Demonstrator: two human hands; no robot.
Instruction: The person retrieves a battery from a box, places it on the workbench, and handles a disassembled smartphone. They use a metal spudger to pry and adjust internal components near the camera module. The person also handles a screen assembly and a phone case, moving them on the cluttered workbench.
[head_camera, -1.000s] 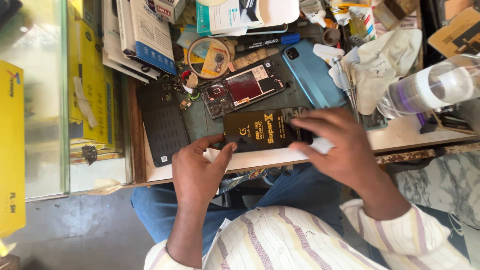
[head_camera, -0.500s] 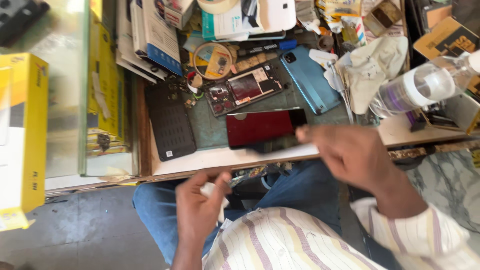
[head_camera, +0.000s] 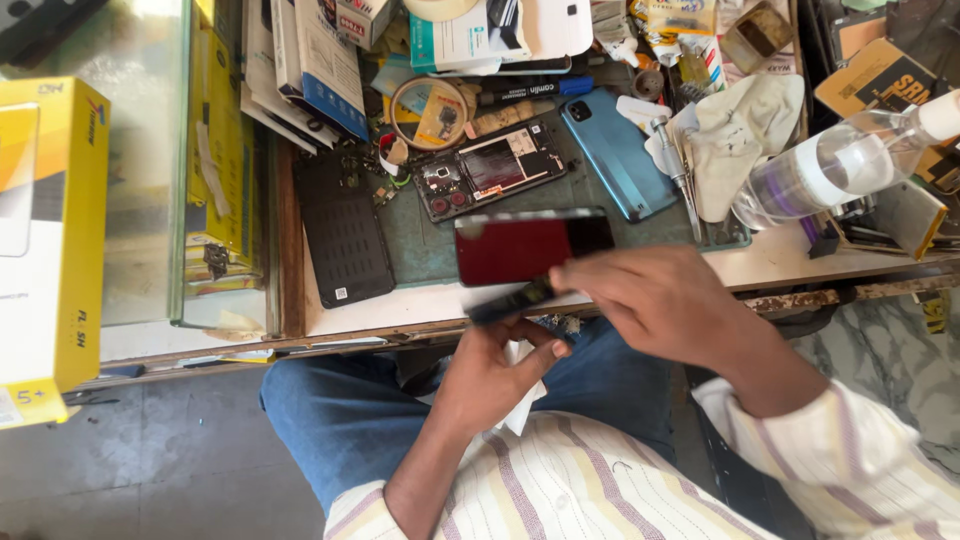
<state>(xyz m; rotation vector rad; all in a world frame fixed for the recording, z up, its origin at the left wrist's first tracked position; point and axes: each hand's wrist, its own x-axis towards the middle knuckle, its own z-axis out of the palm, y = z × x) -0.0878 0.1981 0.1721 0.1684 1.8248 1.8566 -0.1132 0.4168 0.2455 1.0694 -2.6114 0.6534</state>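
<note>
I see the tabletop (head_camera: 800, 262) crowded with phone parts, and I take the green mat (head_camera: 425, 250) on it as my landmark. The dark red phone screen (head_camera: 530, 245) lies on the mat's near edge. My right hand (head_camera: 660, 300) sits just nearer than that screen, its grip pinching a dark strip (head_camera: 510, 300) that juts out below the screen's near edge. My left hand (head_camera: 495, 375) is below the mat, off the tabletop, fingers pressed on a white cloth (head_camera: 520, 400).

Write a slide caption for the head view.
Both hands, left hand and right hand, peel a dark strip beside a phone screen.
</note>
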